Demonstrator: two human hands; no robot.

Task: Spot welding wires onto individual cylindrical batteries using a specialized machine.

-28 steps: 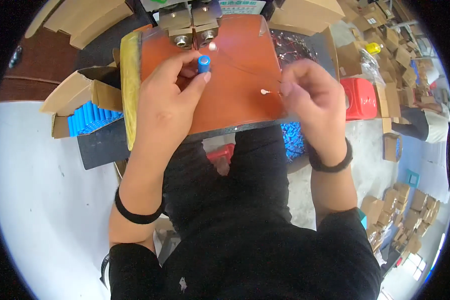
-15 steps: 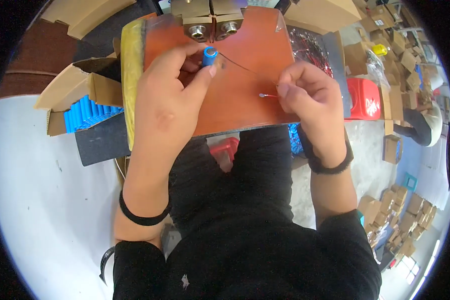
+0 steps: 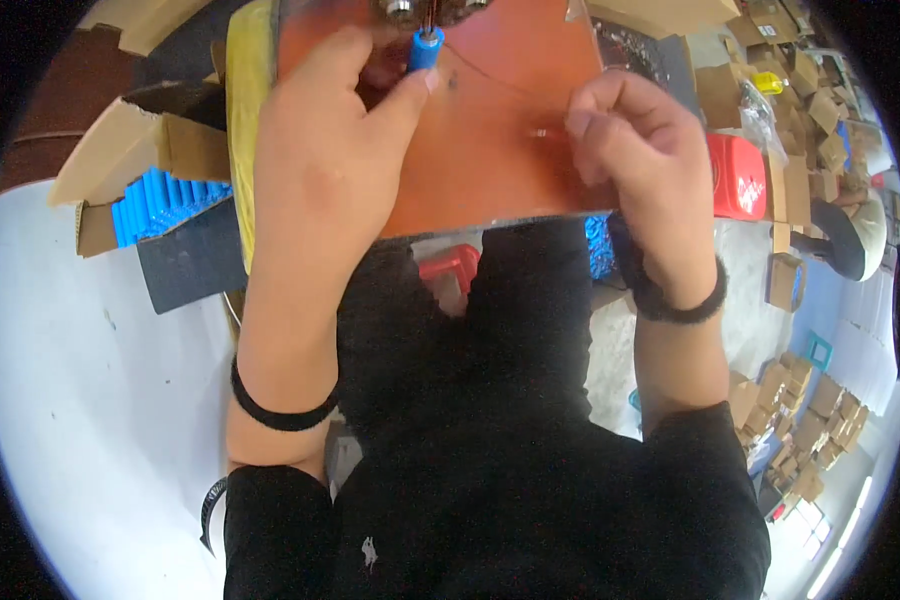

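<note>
My left hand [image 3: 330,150] grips a blue cylindrical battery cell [image 3: 425,52] between thumb and fingers. The cell's metal end meets, or nearly meets, the thin copper-coloured tips [image 3: 431,14] of a machine at the top edge. From near that end a thin dark wire [image 3: 485,74] runs right toward my right hand [image 3: 645,150], whose thumb and forefinger are pinched on it. A short lead with a pale end [image 3: 540,133] sticks out left of the right fingers, blurred. All this is above an orange-brown work mat [image 3: 490,180].
An open cardboard box [image 3: 100,150] at left holds several blue cells [image 3: 160,205]. A yellow wrapped strip [image 3: 242,130] lines the mat's left edge. Loose wires [image 3: 625,50] and a red container [image 3: 736,178] are at right. Beyond, a person [image 3: 855,230] bends among cardboard boxes.
My left hand has brought the cell up to the machine's tips; before, it was just below them. The right hand still pinches the wire. The whole view has shifted, with the mat higher in it.
</note>
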